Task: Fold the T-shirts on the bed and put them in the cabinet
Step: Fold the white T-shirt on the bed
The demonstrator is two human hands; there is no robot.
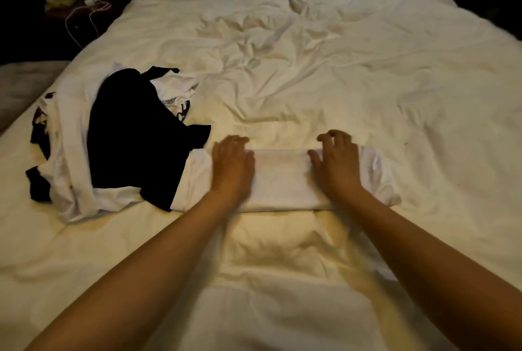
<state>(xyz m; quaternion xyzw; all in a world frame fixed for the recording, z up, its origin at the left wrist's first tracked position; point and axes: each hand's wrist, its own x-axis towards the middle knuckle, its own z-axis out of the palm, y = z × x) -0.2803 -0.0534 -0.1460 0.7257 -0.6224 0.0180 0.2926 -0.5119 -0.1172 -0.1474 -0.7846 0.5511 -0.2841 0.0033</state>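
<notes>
A white T-shirt (282,178), partly folded into a band, is lying across the near part of the bed (324,68). A heap of black and white T-shirts (118,138) is touching its left end and could snag as it moves. The left hand (233,165) and right hand (336,162) are pressing down on it, arms outstretched, fingers loosely spread, tips curling over the far edge.

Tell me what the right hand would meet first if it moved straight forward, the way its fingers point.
Probably only the wrinkled white duvet. The right hand points up the bed from the folded white T-shirt; nothing else lies ahead.
</notes>
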